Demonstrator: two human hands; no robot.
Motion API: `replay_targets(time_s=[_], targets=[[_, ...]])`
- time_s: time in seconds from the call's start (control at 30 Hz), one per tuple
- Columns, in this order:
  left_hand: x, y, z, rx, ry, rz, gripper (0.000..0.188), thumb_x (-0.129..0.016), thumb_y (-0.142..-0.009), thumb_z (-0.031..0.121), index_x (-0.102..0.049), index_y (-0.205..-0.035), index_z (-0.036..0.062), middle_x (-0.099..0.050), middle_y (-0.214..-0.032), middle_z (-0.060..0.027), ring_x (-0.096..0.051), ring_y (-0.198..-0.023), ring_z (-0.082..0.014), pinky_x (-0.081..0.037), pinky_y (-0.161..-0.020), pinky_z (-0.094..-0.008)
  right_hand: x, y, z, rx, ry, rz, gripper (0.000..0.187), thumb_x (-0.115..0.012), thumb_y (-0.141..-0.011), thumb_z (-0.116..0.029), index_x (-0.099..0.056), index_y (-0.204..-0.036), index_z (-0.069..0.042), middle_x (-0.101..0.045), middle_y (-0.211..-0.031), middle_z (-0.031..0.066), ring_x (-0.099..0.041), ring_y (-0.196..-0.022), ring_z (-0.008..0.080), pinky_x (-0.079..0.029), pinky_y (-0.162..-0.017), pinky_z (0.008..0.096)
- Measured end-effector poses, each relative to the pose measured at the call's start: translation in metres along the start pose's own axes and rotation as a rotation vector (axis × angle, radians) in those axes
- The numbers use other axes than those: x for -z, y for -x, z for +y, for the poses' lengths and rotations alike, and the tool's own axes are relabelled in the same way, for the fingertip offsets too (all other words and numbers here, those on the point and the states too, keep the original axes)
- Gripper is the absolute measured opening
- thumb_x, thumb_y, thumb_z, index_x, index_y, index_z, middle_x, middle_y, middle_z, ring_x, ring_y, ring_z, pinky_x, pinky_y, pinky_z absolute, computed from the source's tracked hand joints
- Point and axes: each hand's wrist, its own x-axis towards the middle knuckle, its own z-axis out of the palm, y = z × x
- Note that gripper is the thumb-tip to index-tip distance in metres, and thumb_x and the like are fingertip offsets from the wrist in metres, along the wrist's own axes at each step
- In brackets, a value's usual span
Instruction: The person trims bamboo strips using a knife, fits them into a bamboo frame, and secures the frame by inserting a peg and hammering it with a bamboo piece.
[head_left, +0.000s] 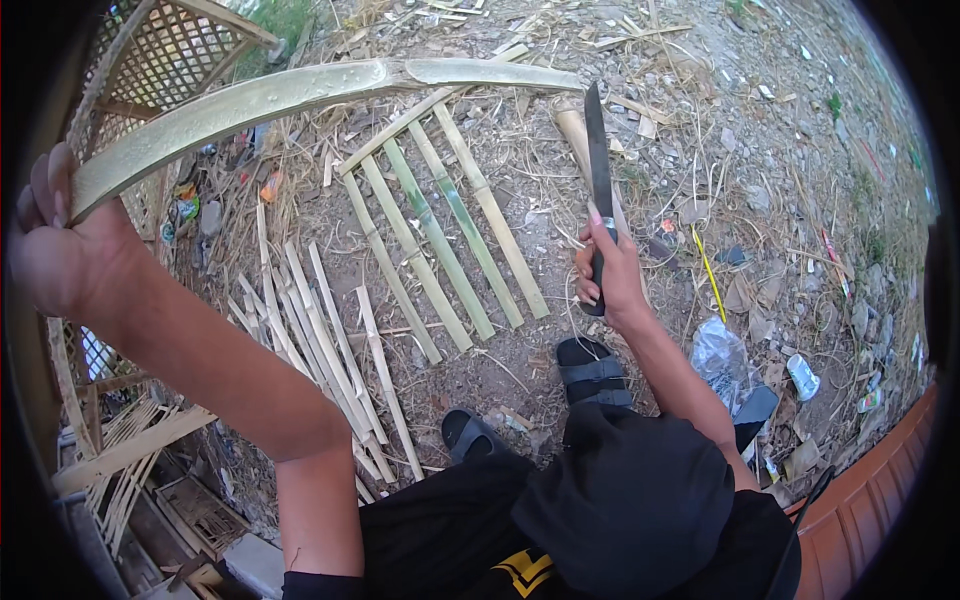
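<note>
My left hand (70, 240), raised at the far left, is closed round one end of a long split bamboo strip (260, 103). The strip bows across the top of the view, its pale inner face showing and a node ridge partway along. Held in my right hand (612, 268) is a knife (599, 150) with a dark handle and long blade, pointing away from me. Its tip appears close to the strip's right end; whether they touch, I cannot tell. Below the strip, several bamboo slats (427, 232) lie side by side on the ground, with a crosswise slat (400, 128) along their far ends.
Thin bamboo strips (325, 340) are piled left of my sandalled feet (595, 373). A wooden piece (573, 128) lies behind the knife. Lattice panels (180, 58) stand at the left. Rightward are a plastic bag (718, 358), a white cup (803, 378) and a rust-red ridged panel (870, 505).
</note>
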Motion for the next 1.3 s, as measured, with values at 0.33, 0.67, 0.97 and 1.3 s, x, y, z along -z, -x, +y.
replay_targets(time_s=[0.33,0.67,0.97,1.3], targets=[[-0.04,0.081,-0.062,0.01,-0.444,0.523,0.029,-0.036,-0.108,0.025,-0.032,-0.082,0.0121,-0.018,-0.061,0.0035,-0.021,-0.052,-0.0101,-0.031,-0.052,-0.0257,-0.056,-0.074,-0.035,-0.041,-0.669,0.039,0.045,-0.071,-0.088,-0.048,-0.053,-0.106,-0.01,-0.063,-0.1,0.0084,-0.033,-0.042,0.002,-0.035,-0.041,0.0169],[0.021,0.141,-0.012,0.837,-1.537,-0.313,0.048,-0.063,-0.094,0.025,-0.051,-0.131,-0.0037,-0.066,-0.111,-0.0147,-0.059,-0.115,-0.0274,-0.041,-0.104,-0.0413,-0.031,-0.091,-0.031,0.052,-0.579,0.319,0.029,-0.075,-0.089,-0.023,-0.053,-0.094,-0.004,-0.051,-0.078,0.0035,-0.038,-0.046,0.005,-0.037,-0.044,0.0227],[-0.008,0.291,-0.092,1.585,-1.011,-0.263,0.075,-0.078,-0.079,0.041,-0.051,-0.133,-0.0042,-0.069,-0.099,-0.0216,-0.07,-0.094,-0.0295,-0.054,-0.084,-0.0421,-0.078,-0.077,-0.006,0.197,-0.074,0.049,0.028,-0.075,-0.088,-0.021,-0.052,-0.09,-0.005,-0.052,-0.069,0.0014,-0.043,-0.043,0.0069,-0.038,-0.041,0.0253],[0.001,0.332,-0.099,1.681,-0.93,0.025,0.04,-0.07,-0.089,0.035,-0.062,-0.09,-0.0041,-0.054,-0.054,-0.0047,-0.057,-0.038,-0.0161,-0.043,-0.034,-0.0327,-0.044,-0.052,0.049,0.498,0.913,0.237,0.036,-0.064,-0.093,-0.033,-0.056,-0.074,-0.003,-0.058,-0.056,0.0091,-0.054,-0.044,0.0237,-0.041,-0.047,0.0367]])
